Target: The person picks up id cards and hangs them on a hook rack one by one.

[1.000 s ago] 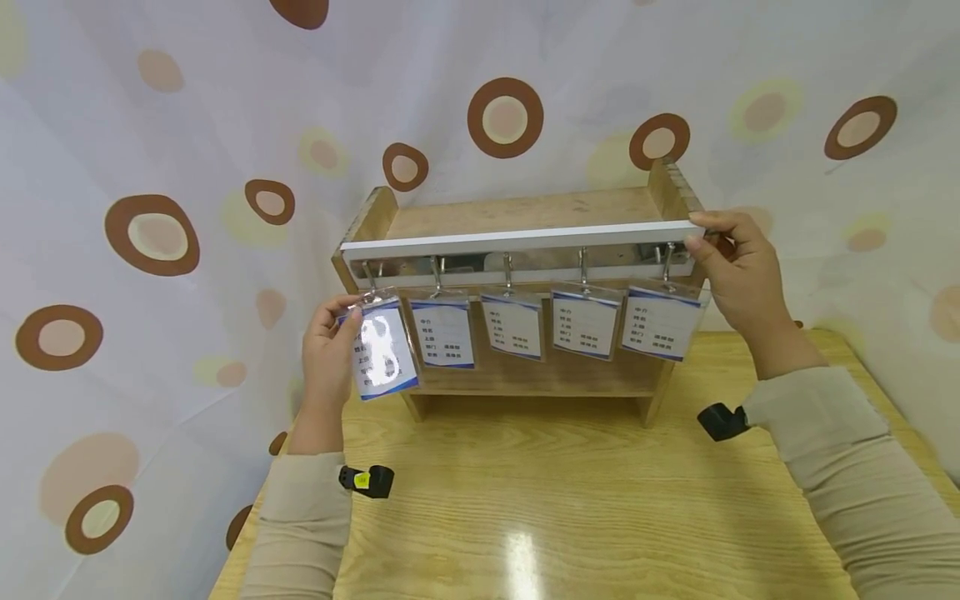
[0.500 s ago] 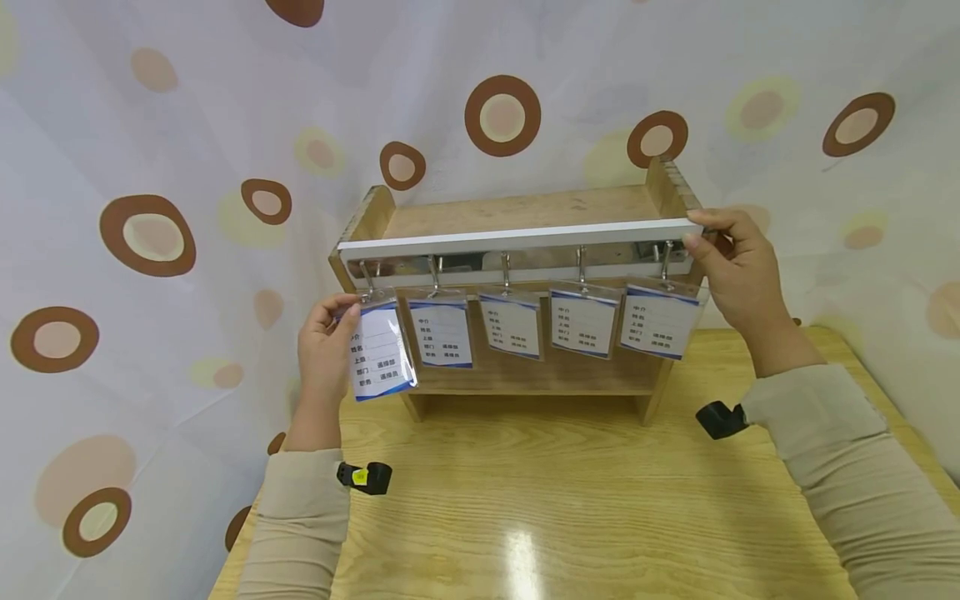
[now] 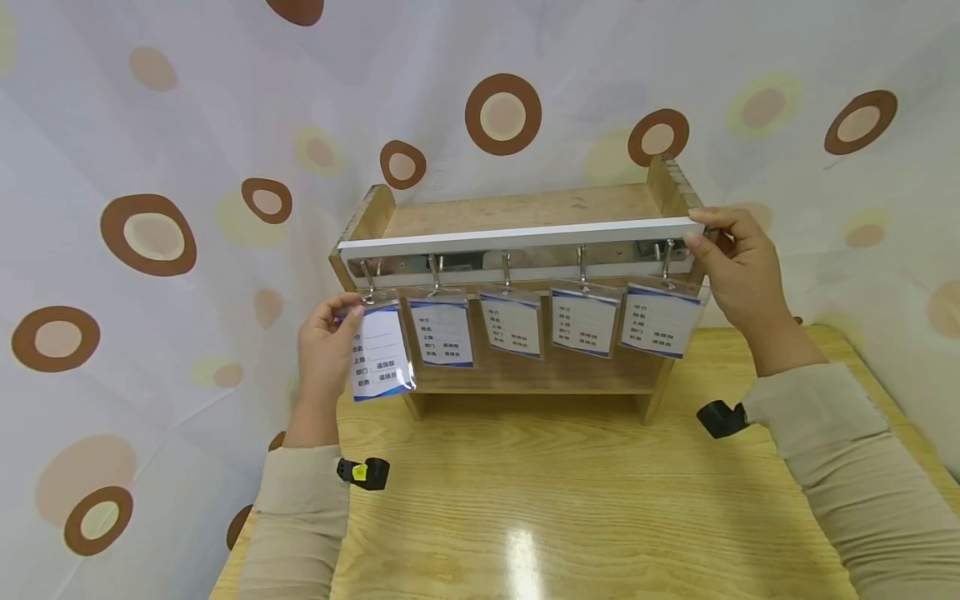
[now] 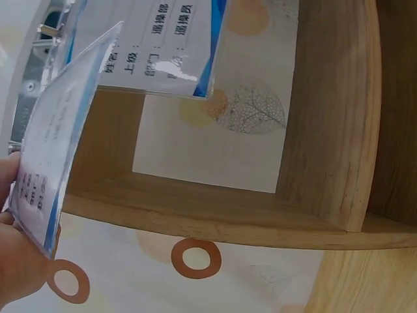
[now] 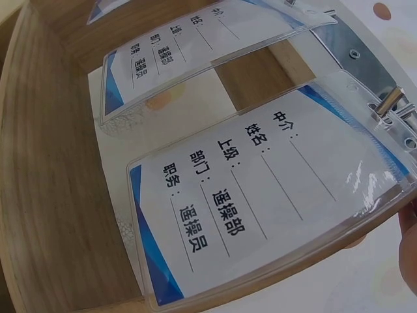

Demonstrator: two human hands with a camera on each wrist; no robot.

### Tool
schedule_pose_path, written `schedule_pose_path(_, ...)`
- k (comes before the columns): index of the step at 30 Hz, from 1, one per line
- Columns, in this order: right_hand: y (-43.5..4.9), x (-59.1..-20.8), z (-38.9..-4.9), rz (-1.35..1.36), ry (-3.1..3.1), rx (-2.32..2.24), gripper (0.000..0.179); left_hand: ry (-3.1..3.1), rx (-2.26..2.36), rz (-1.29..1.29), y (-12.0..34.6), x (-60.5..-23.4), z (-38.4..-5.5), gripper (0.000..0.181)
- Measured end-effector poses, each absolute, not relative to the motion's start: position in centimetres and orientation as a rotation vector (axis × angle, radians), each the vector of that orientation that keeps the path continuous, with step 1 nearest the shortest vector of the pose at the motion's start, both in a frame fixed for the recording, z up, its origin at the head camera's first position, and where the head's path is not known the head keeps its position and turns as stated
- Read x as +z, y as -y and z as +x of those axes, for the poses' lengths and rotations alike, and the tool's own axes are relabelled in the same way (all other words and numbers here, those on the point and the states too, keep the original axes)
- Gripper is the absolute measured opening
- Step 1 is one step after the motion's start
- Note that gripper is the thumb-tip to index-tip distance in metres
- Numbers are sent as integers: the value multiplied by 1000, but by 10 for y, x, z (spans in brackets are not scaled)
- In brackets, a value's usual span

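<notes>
My left hand [image 3: 326, 350] pinches the upper left edge of the leftmost ID badge [image 3: 382, 354], a clear sleeve around a white card with blue trim. That badge hangs at the left hook [image 3: 367, 275] of a white rail [image 3: 517, 236] with a metal strip. In the left wrist view the same badge [image 4: 55, 137] stands nearly edge-on, turned out from its neighbour. My right hand [image 3: 738, 262] grips the rail's right end between thumb and fingers, close above the rightmost badge [image 3: 660, 322]. The right wrist view shows this badge [image 5: 260, 195] large, its slot on the hook.
Behind the rail stands a wooden shelf unit [image 3: 525, 379] on a wood-grain table [image 3: 540, 500]. Several more badges, such as the middle badge [image 3: 512, 323], hang in a row between my hands. A dotted curtain [image 3: 225, 100] rises behind and at the left.
The leftmost badge has turned slightly and lost its bright glare, while my left hand has drifted a little left. My right hand keeps its grip on the rail.
</notes>
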State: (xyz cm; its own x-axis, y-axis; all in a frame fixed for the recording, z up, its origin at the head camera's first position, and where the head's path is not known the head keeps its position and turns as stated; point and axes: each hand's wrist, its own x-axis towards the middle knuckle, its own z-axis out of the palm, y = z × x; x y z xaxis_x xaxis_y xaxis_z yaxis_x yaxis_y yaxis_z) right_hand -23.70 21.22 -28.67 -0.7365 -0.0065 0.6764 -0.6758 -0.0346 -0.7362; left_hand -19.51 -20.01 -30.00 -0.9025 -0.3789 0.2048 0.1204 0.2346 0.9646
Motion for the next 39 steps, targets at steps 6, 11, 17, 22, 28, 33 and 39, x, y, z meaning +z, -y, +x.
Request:
schedule_pose_path(6, -212, -288, -238, 755, 1730, 1859, 26, 2047, -1773, 138, 205, -316, -208, 20)
schedule_pose_path(11, -212, -286, -236, 740, 1754, 1820, 26, 1850, -1915, -157, 234, -361, -242, 24)
schedule_pose_path(17, -210, -285, -237, 731, 1768, 1801, 26, 1907, -1781, -183, 229, -347, -237, 21)
schedule_pose_path(22, -212, -286, -237, 723, 1777, 1791, 26, 1996, -1660, -129, 207, -316, -212, 19)
schedule_pose_path(28, -211, -286, -235, 691, 1798, 1790, 26, 1992, -1645, -140, 208, -318, -215, 21)
schedule_pose_path(33, -212, -284, -234, 672, 1800, 1792, 26, 1955, -1706, -129, 212, -324, -223, 23)
schedule_pose_path(39, -211, -284, -234, 590, 1829, 1804, 26, 1926, -1735, -93, 213, -326, -225, 23)
